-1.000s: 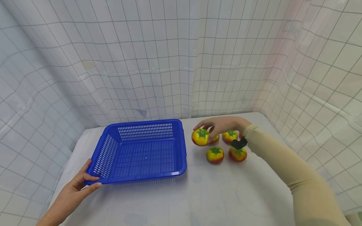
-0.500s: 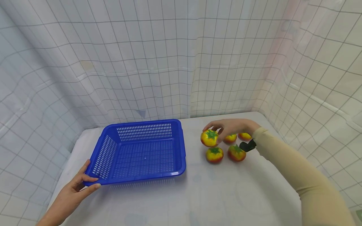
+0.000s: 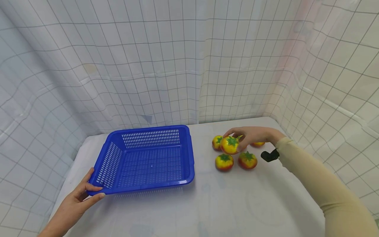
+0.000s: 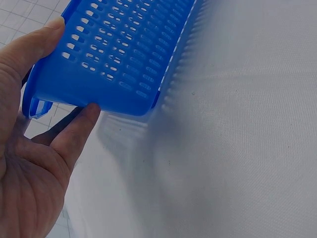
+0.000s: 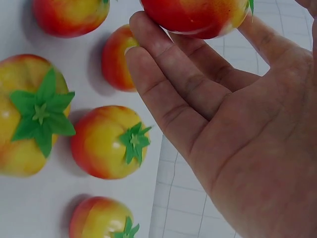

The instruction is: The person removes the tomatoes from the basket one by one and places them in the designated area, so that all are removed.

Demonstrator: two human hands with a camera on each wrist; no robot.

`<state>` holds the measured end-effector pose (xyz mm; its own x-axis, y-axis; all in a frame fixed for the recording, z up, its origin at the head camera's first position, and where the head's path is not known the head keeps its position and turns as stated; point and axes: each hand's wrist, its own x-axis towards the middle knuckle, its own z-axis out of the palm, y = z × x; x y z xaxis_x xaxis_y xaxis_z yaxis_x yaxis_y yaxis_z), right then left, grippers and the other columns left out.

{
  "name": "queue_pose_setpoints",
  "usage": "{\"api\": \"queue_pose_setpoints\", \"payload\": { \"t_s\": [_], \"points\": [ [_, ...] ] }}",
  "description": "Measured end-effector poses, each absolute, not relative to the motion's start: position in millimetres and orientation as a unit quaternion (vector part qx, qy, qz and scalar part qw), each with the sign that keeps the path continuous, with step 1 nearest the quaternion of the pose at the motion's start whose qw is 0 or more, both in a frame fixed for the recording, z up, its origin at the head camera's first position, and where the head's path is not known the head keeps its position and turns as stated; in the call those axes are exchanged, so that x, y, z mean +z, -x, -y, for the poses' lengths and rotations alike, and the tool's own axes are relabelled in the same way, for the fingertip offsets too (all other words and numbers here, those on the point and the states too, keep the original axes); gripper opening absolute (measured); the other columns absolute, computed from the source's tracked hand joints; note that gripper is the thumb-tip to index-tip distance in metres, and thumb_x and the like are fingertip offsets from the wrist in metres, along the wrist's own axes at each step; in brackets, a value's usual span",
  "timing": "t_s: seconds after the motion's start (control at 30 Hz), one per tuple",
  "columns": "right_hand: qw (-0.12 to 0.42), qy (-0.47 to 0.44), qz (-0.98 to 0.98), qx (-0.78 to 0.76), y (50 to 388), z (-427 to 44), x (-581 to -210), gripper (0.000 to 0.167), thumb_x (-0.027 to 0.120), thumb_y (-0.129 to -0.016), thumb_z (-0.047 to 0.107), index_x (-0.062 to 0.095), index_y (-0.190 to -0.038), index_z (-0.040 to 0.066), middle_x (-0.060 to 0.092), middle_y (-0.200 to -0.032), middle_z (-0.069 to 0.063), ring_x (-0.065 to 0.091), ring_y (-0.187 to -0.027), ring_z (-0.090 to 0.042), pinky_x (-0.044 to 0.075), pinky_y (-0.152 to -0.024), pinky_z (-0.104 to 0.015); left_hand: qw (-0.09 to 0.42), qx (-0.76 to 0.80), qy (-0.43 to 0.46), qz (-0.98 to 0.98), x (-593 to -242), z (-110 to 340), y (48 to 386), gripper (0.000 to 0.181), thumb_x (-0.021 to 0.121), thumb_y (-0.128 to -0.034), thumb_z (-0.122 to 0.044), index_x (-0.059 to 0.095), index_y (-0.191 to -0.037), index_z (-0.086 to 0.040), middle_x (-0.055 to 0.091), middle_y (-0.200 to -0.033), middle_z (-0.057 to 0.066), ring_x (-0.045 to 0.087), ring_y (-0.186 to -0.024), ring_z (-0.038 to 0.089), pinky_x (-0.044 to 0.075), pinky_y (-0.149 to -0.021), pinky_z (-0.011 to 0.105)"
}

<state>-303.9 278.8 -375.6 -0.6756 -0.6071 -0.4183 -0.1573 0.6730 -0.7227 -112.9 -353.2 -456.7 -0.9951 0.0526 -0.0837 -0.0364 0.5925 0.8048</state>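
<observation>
My right hand holds a red-and-yellow tomato with a green star-shaped top, thumb on one side and fingers on the other. In the right wrist view this tomato is cut off by the top edge, above the other tomatoes. Around and below the hand are several similar tomatoes, among them a front-left one, a front-right one and a back-left one; some are partly hidden by the hand. My left hand pinches the near left corner of a blue plastic basket, which holds nothing.
The white-covered table bears both basket and tomatoes. A white checked curtain stands close behind and on both sides. A black strap piece sits at my right wrist.
My right hand has moved right with the tomato, away from the basket, uncovering the back-left tomato. The left hand and the basket stay in place.
</observation>
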Motion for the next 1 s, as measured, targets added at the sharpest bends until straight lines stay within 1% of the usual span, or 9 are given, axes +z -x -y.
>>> {"api": "queue_pose_setpoints", "payload": {
  "t_s": [0.1, 0.2, 0.37, 0.6, 0.8, 0.9, 1.0],
  "points": [
    [0.322, 0.218, -0.859, -0.334, 301, -286, -375, 0.067, 0.079, -0.080, 0.021, 0.055, -0.138, 0.045, 0.048, -0.148, 0.002, 0.041, -0.138, -0.021, 0.036, -0.110, -0.051, 0.050, 0.454, -0.005, -0.890, -457, 354, 113, 0.038, 0.066, -0.1014, -0.036, 0.062, -0.120, -0.003, -0.006, -0.166, -0.023, 0.021, -0.140, 0.067, 0.039, -0.079, 0.003],
    [0.313, 0.207, -0.864, -0.335, 299, -295, -374, 0.064, 0.081, -0.082, 0.027, 0.056, -0.138, 0.046, 0.048, -0.148, 0.003, 0.039, -0.140, -0.023, 0.036, -0.110, -0.054, 0.049, 0.458, -0.007, -0.887, -458, 354, 113, 0.038, 0.066, -0.1016, -0.035, 0.062, -0.120, -0.002, -0.005, -0.166, -0.024, 0.020, -0.140, 0.066, 0.039, -0.080, 0.003],
    [0.304, 0.189, -0.869, -0.340, 296, -311, -376, 0.065, 0.081, -0.084, 0.034, 0.053, -0.142, 0.042, 0.044, -0.152, -0.003, 0.035, -0.144, -0.030, 0.038, -0.107, -0.058, 0.050, 0.460, -0.006, -0.887, -458, 354, 113, 0.038, 0.066, -0.1018, -0.035, 0.062, -0.120, -0.002, -0.005, -0.165, -0.025, 0.018, -0.141, 0.066, 0.039, -0.080, 0.003],
    [0.297, 0.178, -0.870, -0.352, 292, -329, -380, 0.064, 0.079, -0.085, 0.031, 0.053, -0.143, 0.040, 0.045, -0.151, -0.004, 0.036, -0.142, -0.031, 0.040, -0.106, -0.054, 0.051, 0.459, -0.009, -0.887, -458, 356, 112, 0.037, 0.065, -0.1025, -0.034, 0.061, -0.121, -0.002, -0.006, -0.166, -0.024, 0.017, -0.141, 0.066, 0.040, -0.080, 0.003],
    [0.301, 0.174, -0.861, -0.372, 287, -341, -383, 0.067, 0.078, -0.086, 0.030, 0.050, -0.147, 0.033, 0.041, -0.154, -0.011, 0.033, -0.143, -0.036, 0.035, -0.110, -0.060, 0.054, 0.465, -0.007, -0.883, -458, 354, 112, 0.037, 0.065, -0.1025, -0.033, 0.061, -0.120, 0.000, -0.006, -0.165, -0.025, 0.016, -0.141, 0.066, 0.040, -0.080, 0.003],
    [0.297, 0.168, -0.862, -0.375, 284, -347, -385, 0.067, 0.078, -0.086, 0.030, 0.050, -0.147, 0.032, 0.041, -0.155, -0.012, 0.033, -0.143, -0.037, 0.034, -0.110, -0.062, 0.057, 0.468, -0.002, -0.882, -458, 355, 113, 0.037, 0.065, -0.1025, -0.032, 0.061, -0.120, 0.000, -0.007, -0.167, -0.021, 0.016, -0.141, 0.066, 0.040, -0.080, 0.003],
    [0.288, 0.162, -0.867, -0.372, 279, -353, -386, 0.065, 0.078, -0.087, 0.032, 0.051, -0.146, 0.034, 0.041, -0.154, -0.011, 0.034, -0.142, -0.037, 0.034, -0.109, -0.063, 0.061, 0.466, 0.001, -0.883, -459, 355, 113, 0.038, 0.065, -0.1024, -0.032, 0.060, -0.120, 0.001, -0.009, -0.168, -0.014, 0.017, -0.141, 0.066, 0.040, -0.079, 0.003]
  ]
}}
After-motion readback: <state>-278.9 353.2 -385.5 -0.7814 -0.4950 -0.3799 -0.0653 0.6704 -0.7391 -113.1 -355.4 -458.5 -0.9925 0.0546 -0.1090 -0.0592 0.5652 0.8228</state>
